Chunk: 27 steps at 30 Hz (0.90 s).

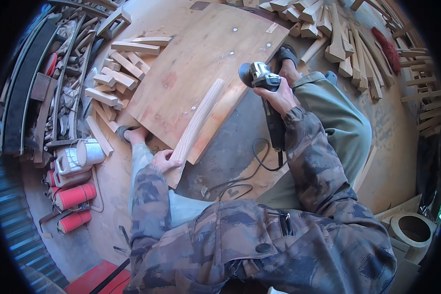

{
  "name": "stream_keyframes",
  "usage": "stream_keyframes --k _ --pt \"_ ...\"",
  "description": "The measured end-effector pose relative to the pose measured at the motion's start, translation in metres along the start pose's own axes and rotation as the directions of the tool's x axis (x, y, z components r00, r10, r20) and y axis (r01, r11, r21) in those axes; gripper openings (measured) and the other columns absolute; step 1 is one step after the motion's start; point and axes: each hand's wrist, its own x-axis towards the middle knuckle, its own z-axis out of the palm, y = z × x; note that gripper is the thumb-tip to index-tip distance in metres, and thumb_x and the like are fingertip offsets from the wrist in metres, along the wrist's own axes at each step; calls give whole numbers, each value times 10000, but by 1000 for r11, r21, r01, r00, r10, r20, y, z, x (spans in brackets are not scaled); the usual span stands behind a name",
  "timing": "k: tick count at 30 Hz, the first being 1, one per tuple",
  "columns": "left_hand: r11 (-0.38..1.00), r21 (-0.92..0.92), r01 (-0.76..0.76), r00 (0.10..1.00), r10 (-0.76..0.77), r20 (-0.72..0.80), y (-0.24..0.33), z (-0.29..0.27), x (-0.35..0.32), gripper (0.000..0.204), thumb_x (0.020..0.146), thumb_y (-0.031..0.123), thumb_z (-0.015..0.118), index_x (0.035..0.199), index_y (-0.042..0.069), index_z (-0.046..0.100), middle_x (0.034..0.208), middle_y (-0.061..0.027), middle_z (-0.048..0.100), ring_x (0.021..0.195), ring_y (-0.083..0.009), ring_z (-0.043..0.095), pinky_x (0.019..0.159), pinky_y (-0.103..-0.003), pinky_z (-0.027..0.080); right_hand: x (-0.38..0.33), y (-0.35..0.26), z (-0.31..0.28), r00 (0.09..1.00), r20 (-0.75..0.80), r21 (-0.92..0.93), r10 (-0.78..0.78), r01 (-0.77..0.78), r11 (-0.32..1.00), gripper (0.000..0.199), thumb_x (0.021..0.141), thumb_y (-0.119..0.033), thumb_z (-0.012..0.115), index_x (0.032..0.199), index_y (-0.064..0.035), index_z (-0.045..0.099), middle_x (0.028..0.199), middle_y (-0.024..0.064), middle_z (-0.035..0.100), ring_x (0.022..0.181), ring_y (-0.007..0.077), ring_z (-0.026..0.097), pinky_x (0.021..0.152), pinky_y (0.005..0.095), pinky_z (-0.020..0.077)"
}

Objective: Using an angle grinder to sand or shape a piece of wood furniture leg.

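Observation:
My left hand (164,160) grips the near end of a long, slightly curved wooden piece (199,117), thumb on top. The piece lies along the right edge of a low plywood board (181,68), its near end jutting past the board toward me. My right hand (278,98) is closed around the head of an angle grinder (264,78), held up to the right of the board and apart from the wood. The grinder's round disc (245,75) faces left, and its black body hangs down below my hand. Whether the disc spins I cannot tell.
Cut wood blocks (117,78) lie left of the board; shaped wooden legs (350,54) are heaped at the far right. A black cord (240,182) loops on the floor between my legs. Red cylinders (76,196) and a white bucket (90,152) stand at left. My feet flank the board.

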Motion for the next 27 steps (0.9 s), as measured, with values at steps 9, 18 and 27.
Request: stream_keyframes --k 9,18,27 --pt "984 178 23 983 11 -186 46 43 -39 597 649 407 779 1073 32 589 1046 -186 644 1023 -330 606 882 -408 467 -43 22 46 955 155 -110 -252 270 956 730 692 -323 775 1224 -14 384 1017 253 626 998 384 619 868 412 485" --pt "1000 15 20 999 -19 -42 49 34 -38 569 683 355 753 1118 40 567 1056 -201 624 1032 -349 592 897 -421 455 -93 9 108 793 560 -286 -240 457 842 714 715 -285 762 1254 -36 365 926 240 623 896 402 627 769 455 500" --pt "999 9 -53 993 54 -108 40 45 -36 538 668 305 773 1091 41 570 1039 -190 613 1014 -364 582 889 -429 456 -7 3 80 929 328 -487 -171 322 812 797 668 -331 781 1283 -55 356 926 240 633 905 408 629 754 458 504"
